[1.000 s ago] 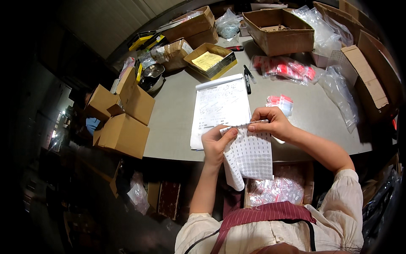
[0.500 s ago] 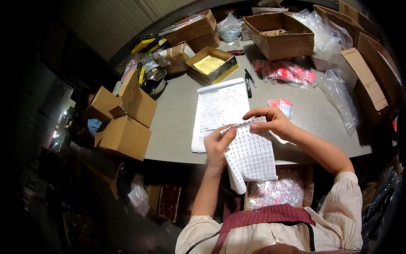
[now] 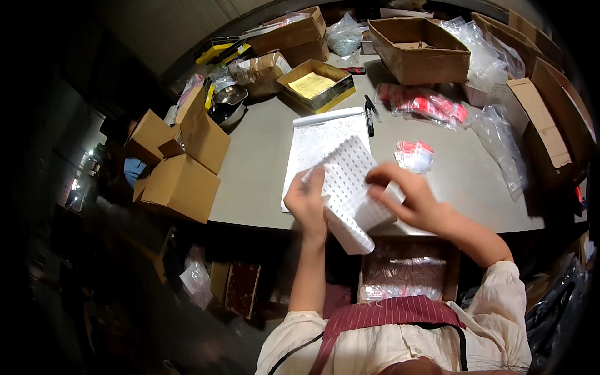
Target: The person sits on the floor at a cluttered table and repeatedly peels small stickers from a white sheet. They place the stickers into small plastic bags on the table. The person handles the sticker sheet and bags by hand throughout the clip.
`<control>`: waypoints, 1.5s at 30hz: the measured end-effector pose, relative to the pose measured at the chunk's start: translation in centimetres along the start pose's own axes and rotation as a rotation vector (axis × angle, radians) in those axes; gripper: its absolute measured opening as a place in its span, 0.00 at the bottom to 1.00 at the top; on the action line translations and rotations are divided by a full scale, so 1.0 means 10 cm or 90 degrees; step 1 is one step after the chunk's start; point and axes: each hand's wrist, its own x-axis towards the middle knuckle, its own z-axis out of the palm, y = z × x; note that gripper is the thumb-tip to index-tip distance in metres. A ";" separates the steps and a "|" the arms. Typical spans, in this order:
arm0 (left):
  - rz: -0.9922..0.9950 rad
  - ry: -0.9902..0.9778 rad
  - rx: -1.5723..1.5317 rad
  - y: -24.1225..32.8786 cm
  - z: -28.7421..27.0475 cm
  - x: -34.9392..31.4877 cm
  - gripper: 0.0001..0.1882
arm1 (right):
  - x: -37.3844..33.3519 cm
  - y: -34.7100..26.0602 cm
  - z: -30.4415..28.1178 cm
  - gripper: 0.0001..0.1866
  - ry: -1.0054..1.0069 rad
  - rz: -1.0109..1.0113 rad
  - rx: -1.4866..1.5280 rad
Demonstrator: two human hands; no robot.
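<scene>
A white sheet of small round stickers [image 3: 347,172], printed in rows, is held up over the table's front edge. My left hand [image 3: 307,203] is closed on its left side, thumb on top. The sheet's lower end curls into a loose roll. At its right edge is my right hand [image 3: 409,197], fingers bent and smeared by motion; whether they pinch the sheet I cannot tell. Behind the sheet lies a notepad [image 3: 331,122] with handwriting, partly covered by it. Small red-and-white zip bags [image 3: 414,155] lie beyond my right hand.
An open box of clear bags [image 3: 409,278] sits below the table edge, before my body. Black pens [image 3: 370,119] lie beside the notepad. A shallow tray [image 3: 340,94] with yellow paper, cardboard boxes [image 3: 181,187] and plastic bags [image 3: 500,144] surround the work area.
The sheet has tilted and swung up over the notepad, its rolled end rising. My left hand has shifted slightly left; my right hand has moved from the top edge to the right edge.
</scene>
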 end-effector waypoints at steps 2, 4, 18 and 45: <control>0.014 0.014 -0.022 0.00 0.05 0.00 0.11 | -0.16 -0.25 0.16 0.23 -0.110 0.067 0.065; 0.027 0.023 -0.041 0.02 0.07 0.00 0.11 | -0.29 -0.20 0.32 0.26 -0.115 0.068 0.042; 0.068 0.035 0.084 0.11 -0.39 0.07 0.08 | -0.35 -0.09 -0.22 0.14 -0.039 0.193 0.039; -0.165 -0.527 0.072 0.27 0.22 0.13 0.14 | -0.35 0.11 -0.41 0.16 0.017 0.264 0.128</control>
